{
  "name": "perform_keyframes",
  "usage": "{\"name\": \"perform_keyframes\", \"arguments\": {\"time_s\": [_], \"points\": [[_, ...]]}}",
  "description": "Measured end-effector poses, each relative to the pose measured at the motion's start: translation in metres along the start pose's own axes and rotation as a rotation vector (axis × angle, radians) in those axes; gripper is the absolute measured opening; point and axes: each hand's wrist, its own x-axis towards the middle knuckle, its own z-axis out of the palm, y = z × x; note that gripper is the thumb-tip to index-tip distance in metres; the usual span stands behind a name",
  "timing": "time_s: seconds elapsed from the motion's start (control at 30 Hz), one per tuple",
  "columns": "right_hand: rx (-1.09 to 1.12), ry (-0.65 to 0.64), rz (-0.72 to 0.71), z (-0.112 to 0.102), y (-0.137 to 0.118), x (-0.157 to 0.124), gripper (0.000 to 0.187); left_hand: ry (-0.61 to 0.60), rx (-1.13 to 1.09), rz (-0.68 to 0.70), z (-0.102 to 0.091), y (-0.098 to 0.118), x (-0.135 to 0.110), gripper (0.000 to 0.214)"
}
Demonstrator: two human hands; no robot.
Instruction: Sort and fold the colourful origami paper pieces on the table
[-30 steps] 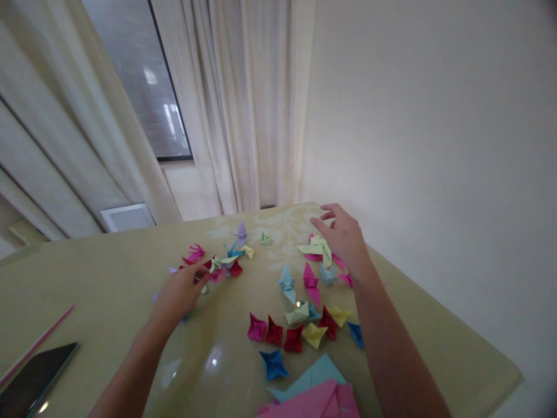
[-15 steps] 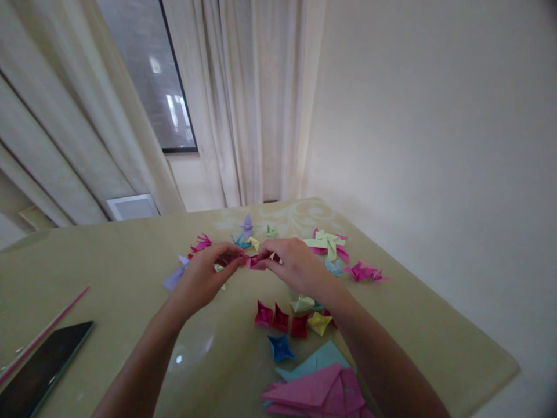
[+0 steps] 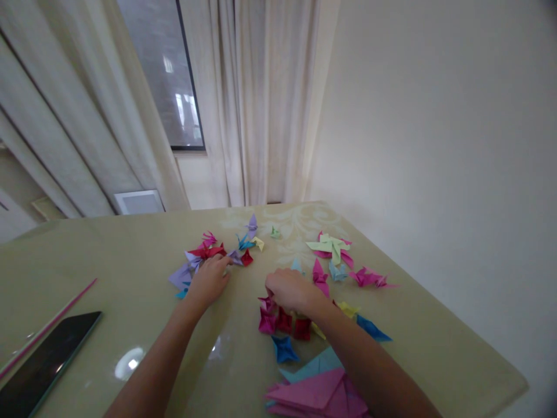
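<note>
The right hand [image 3: 290, 288] pinches a pink paper shape [image 3: 265, 303] at the left end of the red row [image 3: 290, 323] — mid-table. The left hand [image 3: 209, 280] curls by the paper pile [image 3: 209, 251] — I cannot tell its grip. Bare table [image 3: 130, 255] lies left, up to the phone [image 3: 47, 363].

No readable text, label or number anywhere.
</note>
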Motion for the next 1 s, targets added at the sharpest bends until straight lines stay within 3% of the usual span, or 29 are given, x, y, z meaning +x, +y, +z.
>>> {"name": "perform_keyframes", "arguments": {"time_s": [0.17,0.33,0.4,0.47,0.6,0.73,0.87,1.0], "points": [[0.022,0.042,0.027,-0.013,0.006,-0.007,0.013,0.021,-0.183,0.021,-0.022,0.003,0.003,0.038],[0.362,0.433,0.008,-0.029,0.009,-0.008,0.02,0.054,-0.864,0.145,-0.054,0.031,-0.006,0.044],[0.541,0.54,-0.063,-0.033,0.006,-0.008,0.026,0.065,-0.959,0.208,-0.062,0.044,-0.011,0.044],[0.651,0.578,-0.13,-0.035,0.003,-0.009,0.03,0.107,-0.91,0.272,-0.066,0.056,-0.015,0.045],[0.687,0.656,-0.195,-0.037,0.0,-0.009,0.021,0.262,-0.584,0.37,-0.069,0.076,-0.023,0.056],[0.695,0.686,-0.216,-0.039,0.005,-0.009,0.011,0.282,-0.476,0.446,-0.07,0.087,-0.027,0.065],[0.678,0.705,-0.167,-0.041,0.019,-0.009,0.009,0.26,-0.45,0.401,-0.052,0.073,-0.017,0.066],[0.64,0.675,-0.019,-0.039,0.036,-0.006,0.007,0.215,-0.205,0.189,-0.011,0.039,-0.004,0.058]]}}
